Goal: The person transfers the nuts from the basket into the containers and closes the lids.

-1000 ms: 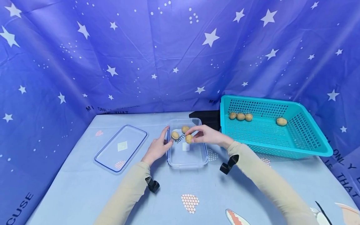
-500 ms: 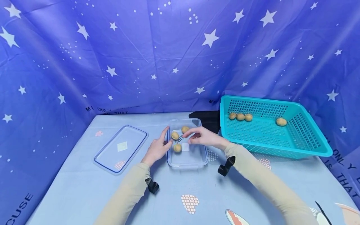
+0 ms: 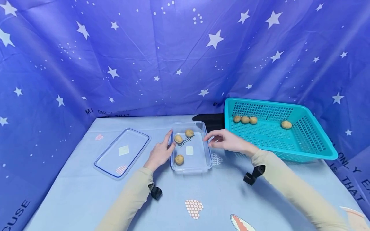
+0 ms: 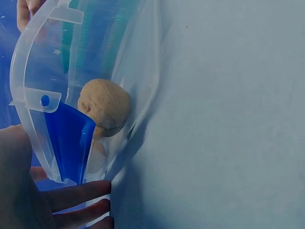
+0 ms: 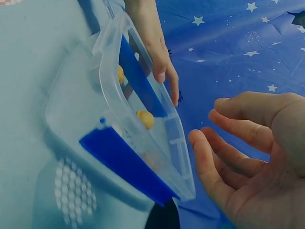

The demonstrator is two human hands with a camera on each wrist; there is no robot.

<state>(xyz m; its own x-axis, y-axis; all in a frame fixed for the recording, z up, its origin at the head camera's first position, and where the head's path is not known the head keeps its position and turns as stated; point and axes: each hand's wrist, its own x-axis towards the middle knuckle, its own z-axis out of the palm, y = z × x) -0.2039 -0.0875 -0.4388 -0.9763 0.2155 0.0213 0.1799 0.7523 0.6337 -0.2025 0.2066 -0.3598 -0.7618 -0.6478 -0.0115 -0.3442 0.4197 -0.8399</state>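
Table [image 3: 72, 199] has a light-blue printed cloth. Sitting directly on it: clear container [image 3: 202, 162] at centre, its flat lid [image 3: 122, 152] well left, teal basket [image 3: 315, 147] at right, black object [image 3: 212, 120] behind.

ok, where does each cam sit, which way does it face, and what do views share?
Head: worn high, looks forward and down over the table; both sleeves, left hand and right hand show.
Left wrist: beside the clear container, close on a walnut; left fingers show.
Right wrist: faces the container's end; right palm shows, empty.
Shared: all three see the container; the right wrist view also catches the left hand on its rim.
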